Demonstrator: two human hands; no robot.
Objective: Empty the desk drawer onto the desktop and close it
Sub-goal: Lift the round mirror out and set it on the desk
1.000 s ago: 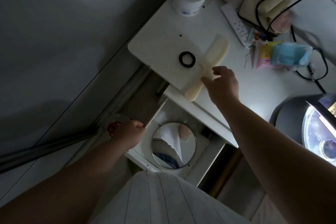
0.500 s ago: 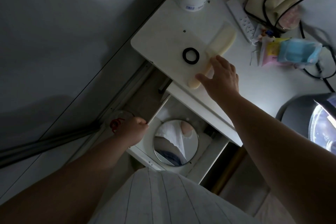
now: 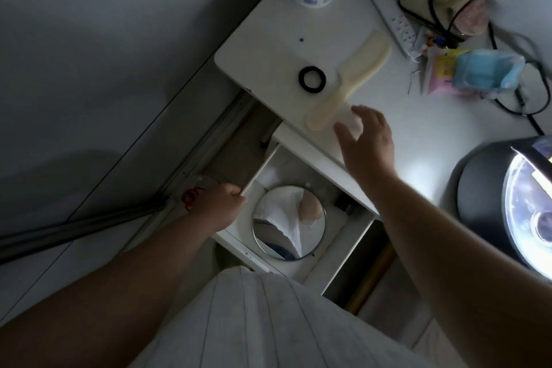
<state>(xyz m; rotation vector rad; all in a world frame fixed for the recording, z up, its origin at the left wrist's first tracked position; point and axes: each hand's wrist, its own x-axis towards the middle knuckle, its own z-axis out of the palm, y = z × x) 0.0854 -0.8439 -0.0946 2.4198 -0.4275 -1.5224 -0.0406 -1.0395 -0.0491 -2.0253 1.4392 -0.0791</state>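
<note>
Single head cam, wide-angle, looks steeply down, close over desk (image 3: 388,134) edge & open drawer (image 3: 343,236).

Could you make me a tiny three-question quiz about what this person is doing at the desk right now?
1. True or false: the round mirror lies on the desktop.
2. Which hand grips the drawer side: A left, B right?
3. What black item lies beside the comb?

Key:
1. False; it lies inside the open drawer.
2. A; the left hand grips it, while the right hand is open and empty.
3. The black ring.
</note>
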